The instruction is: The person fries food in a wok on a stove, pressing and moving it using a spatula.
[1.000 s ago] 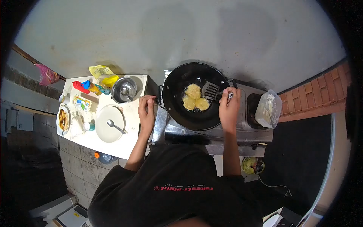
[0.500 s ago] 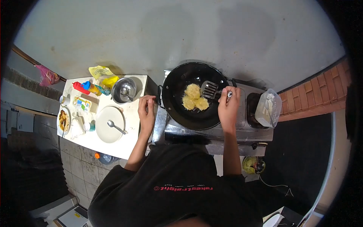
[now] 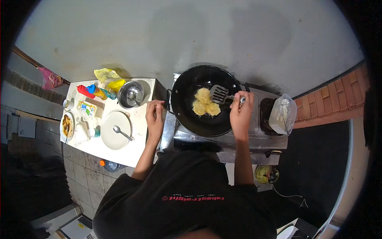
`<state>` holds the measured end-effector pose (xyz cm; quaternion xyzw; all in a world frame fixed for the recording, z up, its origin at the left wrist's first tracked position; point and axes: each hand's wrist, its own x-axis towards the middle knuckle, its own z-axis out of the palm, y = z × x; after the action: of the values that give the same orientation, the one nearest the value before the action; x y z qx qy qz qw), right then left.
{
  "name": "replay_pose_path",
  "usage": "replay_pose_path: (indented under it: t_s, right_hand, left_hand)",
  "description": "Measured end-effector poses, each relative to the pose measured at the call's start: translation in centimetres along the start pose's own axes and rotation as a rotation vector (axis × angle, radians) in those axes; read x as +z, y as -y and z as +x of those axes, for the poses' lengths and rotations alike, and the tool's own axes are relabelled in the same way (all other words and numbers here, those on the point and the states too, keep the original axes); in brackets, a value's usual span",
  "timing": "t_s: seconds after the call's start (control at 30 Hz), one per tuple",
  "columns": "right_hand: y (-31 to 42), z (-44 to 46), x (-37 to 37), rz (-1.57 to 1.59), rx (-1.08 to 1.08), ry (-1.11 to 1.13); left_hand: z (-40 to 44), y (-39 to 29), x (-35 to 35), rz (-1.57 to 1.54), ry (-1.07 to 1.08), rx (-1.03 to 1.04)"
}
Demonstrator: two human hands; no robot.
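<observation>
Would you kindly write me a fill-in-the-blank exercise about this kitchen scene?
The slotted spatula is in the person's ____ hand.
The wok holds ____ golden pieces of food.
On the pale plate lies a ____.
In this view, the metal bowl is ____ of the wok.

Missing words: right; three; spoon; left.

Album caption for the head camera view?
Right hand holding a slotted spatula near three golden patties in a black wok.
</observation>
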<state>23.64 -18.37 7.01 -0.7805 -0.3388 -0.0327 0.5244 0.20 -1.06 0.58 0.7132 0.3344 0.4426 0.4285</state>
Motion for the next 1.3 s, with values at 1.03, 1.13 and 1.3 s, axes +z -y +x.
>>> replay_pose_path:
  t_s: [1.03, 1.13, 1.3]
  right_hand:
    - [-1.9, -3.5, -7.1, 0.402, -0.082, 0.142]
    - [-2.7, -3.3, -8.6, 0.497, -0.062, 0.158]
    - [-3.8, -3.5, -10.1, 0.688, -0.05, 0.214]
  left_hand:
    - [-6.0, -1.9, 1.4, 0.067, -0.316, -0.309]
    - [-5.6, 3.4, 0.7, 0.006, -0.46, -0.374]
    - [-9.5, 10.0, -0.8, 0.651, -0.553, -0.434]
